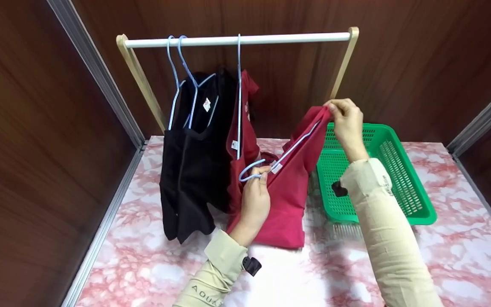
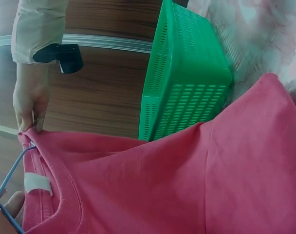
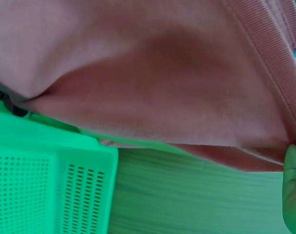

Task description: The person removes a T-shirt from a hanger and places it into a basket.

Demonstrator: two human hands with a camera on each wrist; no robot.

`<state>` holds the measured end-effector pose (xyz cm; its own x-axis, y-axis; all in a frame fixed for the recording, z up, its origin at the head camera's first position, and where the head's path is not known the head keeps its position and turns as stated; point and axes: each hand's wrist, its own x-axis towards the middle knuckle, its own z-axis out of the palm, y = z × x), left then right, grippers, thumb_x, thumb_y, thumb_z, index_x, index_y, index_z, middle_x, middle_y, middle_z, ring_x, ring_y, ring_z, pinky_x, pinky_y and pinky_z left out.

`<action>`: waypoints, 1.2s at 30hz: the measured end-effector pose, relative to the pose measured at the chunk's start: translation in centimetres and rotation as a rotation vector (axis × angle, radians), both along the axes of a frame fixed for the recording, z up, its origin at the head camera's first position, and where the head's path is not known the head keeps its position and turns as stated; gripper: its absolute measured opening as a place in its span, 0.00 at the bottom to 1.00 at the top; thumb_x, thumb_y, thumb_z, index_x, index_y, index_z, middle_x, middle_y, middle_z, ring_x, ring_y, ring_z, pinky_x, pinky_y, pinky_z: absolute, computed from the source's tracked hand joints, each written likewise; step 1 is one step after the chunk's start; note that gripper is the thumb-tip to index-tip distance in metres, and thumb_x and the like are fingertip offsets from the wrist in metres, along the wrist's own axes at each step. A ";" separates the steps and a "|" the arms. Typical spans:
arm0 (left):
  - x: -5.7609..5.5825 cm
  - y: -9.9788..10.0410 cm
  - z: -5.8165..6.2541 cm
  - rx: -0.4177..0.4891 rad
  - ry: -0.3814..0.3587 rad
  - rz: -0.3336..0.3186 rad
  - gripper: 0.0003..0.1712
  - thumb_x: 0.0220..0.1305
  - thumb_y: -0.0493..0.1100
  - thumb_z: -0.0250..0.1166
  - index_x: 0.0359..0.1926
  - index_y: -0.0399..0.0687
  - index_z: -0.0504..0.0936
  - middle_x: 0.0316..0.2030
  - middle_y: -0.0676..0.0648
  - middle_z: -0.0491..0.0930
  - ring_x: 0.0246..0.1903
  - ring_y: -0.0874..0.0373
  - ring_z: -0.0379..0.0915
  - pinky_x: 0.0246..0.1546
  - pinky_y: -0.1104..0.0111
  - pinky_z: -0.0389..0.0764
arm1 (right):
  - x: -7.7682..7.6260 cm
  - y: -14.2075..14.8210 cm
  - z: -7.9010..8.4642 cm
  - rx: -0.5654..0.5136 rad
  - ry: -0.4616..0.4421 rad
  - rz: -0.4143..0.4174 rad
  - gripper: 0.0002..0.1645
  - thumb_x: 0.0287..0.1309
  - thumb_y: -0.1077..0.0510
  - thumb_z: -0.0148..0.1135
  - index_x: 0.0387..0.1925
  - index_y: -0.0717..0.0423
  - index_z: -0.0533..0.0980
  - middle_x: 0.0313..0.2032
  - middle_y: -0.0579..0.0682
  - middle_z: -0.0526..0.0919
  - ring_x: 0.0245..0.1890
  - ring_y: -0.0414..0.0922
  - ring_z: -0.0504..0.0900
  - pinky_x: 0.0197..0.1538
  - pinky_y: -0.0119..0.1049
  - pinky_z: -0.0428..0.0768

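A red T-shirt (image 1: pixel 286 204) hangs between both hands, with a light-blue clothes hanger (image 1: pixel 294 147) inside its neck opening. My left hand (image 1: pixel 255 200) grips the hanger near its hook, beside the white collar label (image 2: pixel 38 183). At the upper right, my right hand (image 1: pixel 348 123) pinches the shirt's shoulder between thumb and fingers. That pinch also shows in the left wrist view, where the right hand (image 2: pixel 31 105) holds the cloth by the hanger's end. In the right wrist view the shirt (image 3: pixel 153 92) fills most of the picture, and the fingers (image 3: pixel 292 168) appear at the right edge.
A clothes rack with a white rail (image 1: pixel 288 38) stands at the back. On it hang black garments (image 1: pixel 198 149) at the left and another red shirt (image 1: pixel 247 128) near the middle. A green plastic basket (image 1: pixel 411 183) sits on the marbled tabletop (image 1: pixel 143 256) at the right.
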<state>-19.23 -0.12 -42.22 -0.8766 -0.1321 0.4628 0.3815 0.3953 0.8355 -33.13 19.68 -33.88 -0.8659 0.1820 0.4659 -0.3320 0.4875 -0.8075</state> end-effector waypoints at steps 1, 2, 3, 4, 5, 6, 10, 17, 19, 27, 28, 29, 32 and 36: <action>0.0 0.0 0.0 -0.003 -0.004 0.002 0.15 0.72 0.38 0.45 0.46 0.35 0.76 0.45 0.41 0.81 0.51 0.49 0.76 0.54 0.63 0.75 | 0.0 0.2 -0.1 0.006 -0.006 -0.004 0.14 0.64 0.61 0.54 0.39 0.67 0.82 0.30 0.34 0.73 0.28 0.25 0.70 0.34 0.15 0.72; 0.1 0.0 0.0 -0.006 -0.007 0.005 0.15 0.72 0.38 0.45 0.46 0.35 0.76 0.45 0.41 0.81 0.51 0.49 0.77 0.53 0.63 0.75 | 0.0 0.3 -0.2 0.013 -0.013 -0.010 0.14 0.64 0.61 0.54 0.39 0.67 0.82 0.31 0.35 0.73 0.29 0.26 0.70 0.34 0.16 0.72; 0.1 -0.1 -0.1 -0.009 -0.011 0.009 0.14 0.72 0.38 0.46 0.45 0.35 0.76 0.44 0.40 0.81 0.50 0.49 0.77 0.53 0.63 0.75 | 0.0 0.4 -0.2 0.024 -0.018 -0.021 0.14 0.64 0.61 0.53 0.40 0.66 0.82 0.31 0.36 0.74 0.29 0.25 0.70 0.35 0.16 0.71; 0.2 -0.1 0.0 -0.011 -0.014 0.012 0.14 0.72 0.39 0.46 0.45 0.35 0.75 0.44 0.40 0.81 0.50 0.49 0.77 0.53 0.62 0.75 | 0.0 0.5 -0.2 0.033 -0.023 -0.031 0.14 0.65 0.60 0.53 0.40 0.66 0.82 0.32 0.38 0.75 0.30 0.25 0.70 0.35 0.16 0.70; 0.3 -0.1 0.0 -0.014 -0.014 0.013 0.14 0.72 0.39 0.46 0.44 0.35 0.75 0.44 0.40 0.81 0.49 0.49 0.77 0.52 0.62 0.75 | 0.0 0.6 -0.2 0.043 -0.027 -0.042 0.14 0.65 0.60 0.53 0.40 0.65 0.82 0.32 0.38 0.75 0.30 0.26 0.69 0.36 0.16 0.70; 0.3 -0.1 0.1 -0.018 -0.015 0.015 0.13 0.72 0.39 0.46 0.44 0.35 0.75 0.43 0.40 0.81 0.49 0.49 0.77 0.52 0.62 0.75 | 0.0 0.7 -0.3 0.051 -0.031 -0.053 0.14 0.65 0.60 0.53 0.40 0.65 0.82 0.33 0.39 0.75 0.31 0.26 0.69 0.36 0.17 0.69; 0.5 -0.1 0.2 -0.005 -0.024 0.020 0.13 0.72 0.39 0.47 0.44 0.36 0.75 0.44 0.40 0.81 0.49 0.49 0.77 0.51 0.62 0.75 | -0.1 1.4 -0.5 0.060 -0.049 -0.092 0.14 0.65 0.59 0.53 0.41 0.64 0.82 0.36 0.44 0.78 0.31 0.25 0.68 0.38 0.17 0.68; 0.2 -0.7 0.0 -0.006 -0.114 -0.005 0.15 0.72 0.44 0.47 0.46 0.39 0.76 0.44 0.42 0.82 0.47 0.52 0.77 0.50 0.62 0.76 | -0.1 3.1 -1.7 0.050 -0.086 -0.193 0.15 0.66 0.58 0.53 0.43 0.62 0.82 0.41 0.54 0.81 0.29 0.21 0.65 0.39 0.19 0.65; 0.1 -0.9 -0.2 -0.054 -0.146 -0.015 0.16 0.73 0.45 0.47 0.49 0.42 0.76 0.45 0.43 0.83 0.46 0.51 0.79 0.48 0.61 0.77 | 0.0 3.5 -1.9 0.055 -0.092 -0.200 0.15 0.66 0.58 0.52 0.43 0.62 0.82 0.41 0.54 0.81 0.29 0.21 0.65 0.38 0.18 0.65; 0.1 -1.5 -0.3 -0.122 -0.173 0.027 0.16 0.71 0.49 0.48 0.48 0.47 0.78 0.41 0.45 0.85 0.41 0.50 0.81 0.44 0.57 0.79 | 0.5 3.6 -2.6 0.177 -0.068 -0.167 0.15 0.68 0.57 0.50 0.43 0.63 0.79 0.38 0.61 0.83 0.31 0.36 0.74 0.39 0.28 0.70; 0.0 -1.5 -0.2 -0.107 -0.175 0.037 0.16 0.71 0.49 0.49 0.48 0.46 0.78 0.41 0.45 0.85 0.41 0.51 0.81 0.44 0.56 0.79 | 0.6 3.6 -2.7 0.205 -0.058 -0.163 0.15 0.68 0.57 0.50 0.42 0.63 0.79 0.38 0.62 0.83 0.34 0.42 0.76 0.41 0.33 0.71; -0.1 -1.6 -0.1 -0.098 -0.170 0.047 0.16 0.71 0.49 0.49 0.47 0.46 0.78 0.41 0.46 0.85 0.42 0.51 0.81 0.44 0.56 0.79 | 0.7 3.6 -2.9 0.232 -0.037 -0.157 0.15 0.68 0.57 0.50 0.42 0.63 0.79 0.39 0.63 0.83 0.38 0.48 0.77 0.44 0.38 0.72; -0.4 -1.6 0.1 -0.051 -0.171 0.055 0.16 0.71 0.48 0.49 0.47 0.46 0.79 0.43 0.47 0.85 0.46 0.52 0.81 0.47 0.57 0.78 | 1.1 3.3 -3.4 0.292 0.039 -0.116 0.13 0.66 0.61 0.51 0.40 0.66 0.78 0.42 0.66 0.82 0.48 0.59 0.76 0.54 0.50 0.71; -1.1 -1.4 0.5 -0.007 -0.187 0.054 0.16 0.72 0.46 0.48 0.48 0.46 0.80 0.45 0.47 0.84 0.48 0.54 0.80 0.49 0.59 0.78 | 2.0 2.4 -3.8 0.290 0.079 -0.065 0.12 0.65 0.63 0.51 0.38 0.69 0.78 0.39 0.68 0.82 0.42 0.61 0.78 0.49 0.52 0.73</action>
<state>-20.30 -1.55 -41.75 -0.9392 -0.1785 0.2932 0.1976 0.4175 0.8870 -31.09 22.11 -37.71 -0.8158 0.0857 0.5719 -0.3486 0.7162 -0.6046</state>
